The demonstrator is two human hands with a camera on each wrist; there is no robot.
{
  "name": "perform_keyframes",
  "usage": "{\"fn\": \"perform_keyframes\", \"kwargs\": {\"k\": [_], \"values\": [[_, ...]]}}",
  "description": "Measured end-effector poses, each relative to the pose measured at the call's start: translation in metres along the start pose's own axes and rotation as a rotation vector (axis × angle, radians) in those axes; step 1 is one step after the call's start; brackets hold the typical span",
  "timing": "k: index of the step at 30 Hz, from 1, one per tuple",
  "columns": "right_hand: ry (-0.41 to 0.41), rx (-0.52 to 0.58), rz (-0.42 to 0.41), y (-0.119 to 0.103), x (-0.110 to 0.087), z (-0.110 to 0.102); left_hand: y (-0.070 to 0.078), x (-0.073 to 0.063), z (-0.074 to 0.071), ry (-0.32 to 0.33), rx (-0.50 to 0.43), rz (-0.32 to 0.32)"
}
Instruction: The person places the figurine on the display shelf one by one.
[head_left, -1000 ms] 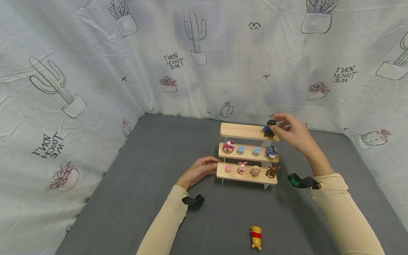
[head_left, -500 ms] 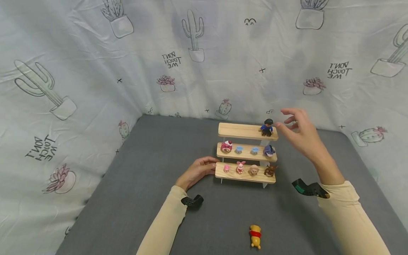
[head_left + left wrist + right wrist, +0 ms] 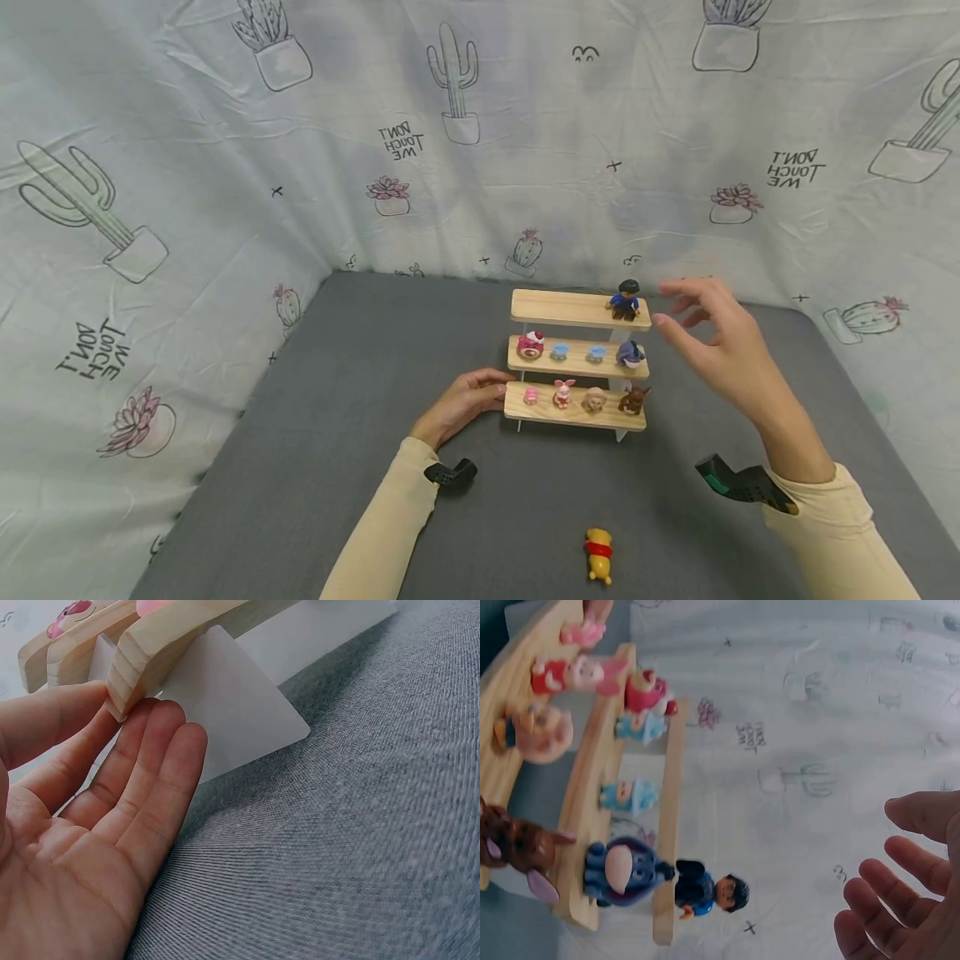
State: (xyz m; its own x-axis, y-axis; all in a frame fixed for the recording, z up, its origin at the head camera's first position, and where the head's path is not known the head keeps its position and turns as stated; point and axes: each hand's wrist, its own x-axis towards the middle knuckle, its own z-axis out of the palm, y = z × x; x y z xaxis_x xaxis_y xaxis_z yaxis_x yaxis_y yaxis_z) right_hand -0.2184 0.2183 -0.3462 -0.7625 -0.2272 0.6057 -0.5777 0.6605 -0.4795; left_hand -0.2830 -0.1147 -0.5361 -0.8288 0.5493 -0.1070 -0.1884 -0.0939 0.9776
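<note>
My left hand (image 3: 463, 406) is at the left end of a three-step wooden display shelf (image 3: 551, 308). In the left wrist view its thumb and index finger pinch the end of the lowest board (image 3: 142, 656), other fingertips beneath. My right hand (image 3: 720, 342), holding nothing, is just right of the top step with fingers spread and slightly bent. A black-haired toy figure in blue (image 3: 624, 301) stands alone at that step's right end. A blue donkey figure (image 3: 622, 871) is on the middle step, and a brown long-eared figure (image 3: 634, 400) on the bottom one.
A yellow bear figure in a red shirt (image 3: 598, 554) lies on the grey cloth-covered table (image 3: 337, 433) near the front. Pink bear (image 3: 530, 345) and piglet figures (image 3: 562, 394) stand on the lower steps. A cactus-print curtain (image 3: 525, 125) hangs behind.
My right hand has let go of the black-haired figure on the top step and moved away to the right and slightly down. My left hand stays at the shelf.
</note>
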Motion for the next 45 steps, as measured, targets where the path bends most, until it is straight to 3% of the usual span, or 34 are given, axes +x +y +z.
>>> {"fn": "perform_keyframes", "kwargs": {"k": [15,23,33,45], "values": [[-0.155,0.03,-0.051,-0.01,-0.039,0.013,0.0,-0.001,0.0,0.002,0.013,0.005],[-0.227,0.125,0.001,-0.007,-0.065,0.029,0.002,-0.002,0.001,-0.003,0.011,0.004],[-0.309,0.21,0.006,-0.004,-0.09,0.051,0.003,-0.002,0.001,0.004,0.003,-0.002],[-0.466,0.412,-0.014,-0.009,-0.119,0.064,0.003,-0.002,0.0,0.005,0.001,-0.01]]}}
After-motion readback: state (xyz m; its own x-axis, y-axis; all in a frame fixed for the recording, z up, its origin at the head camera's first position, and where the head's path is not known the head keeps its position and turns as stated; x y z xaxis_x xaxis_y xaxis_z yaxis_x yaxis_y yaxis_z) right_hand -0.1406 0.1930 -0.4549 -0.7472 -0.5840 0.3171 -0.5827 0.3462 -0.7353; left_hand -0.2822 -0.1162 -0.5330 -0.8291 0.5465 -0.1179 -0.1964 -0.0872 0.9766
